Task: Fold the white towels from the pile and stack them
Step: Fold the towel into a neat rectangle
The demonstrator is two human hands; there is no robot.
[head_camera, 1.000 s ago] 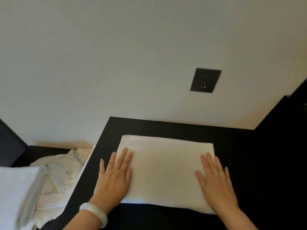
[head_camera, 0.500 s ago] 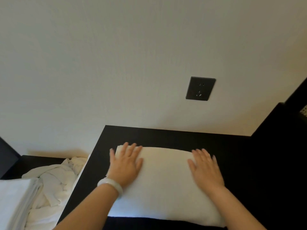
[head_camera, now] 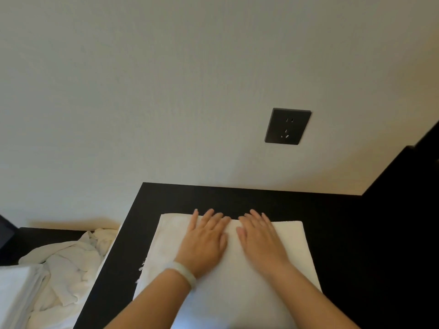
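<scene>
White: one towel (head_camera: 292,248) under two flat hands (head_camera: 204,243) (head_camera: 261,244); one pile (head_camera: 71,264), one stack (head_camera: 14,289).

white folded towel (head_camera: 292,236) lies flat, rectangular, on black table (head_camera: 180,198). crumpled towel pile (head_camera: 69,262) sits lower at left, touching the folded stack (head_camera: 16,288) at the bottom-left corner.

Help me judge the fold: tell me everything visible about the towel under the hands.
The white towel, terry-like cloth, lies folded in a flat rectangle on the black table. The left hand and right hand press flat on it, side by side near its far edge. Its near end is cropped.
</scene>
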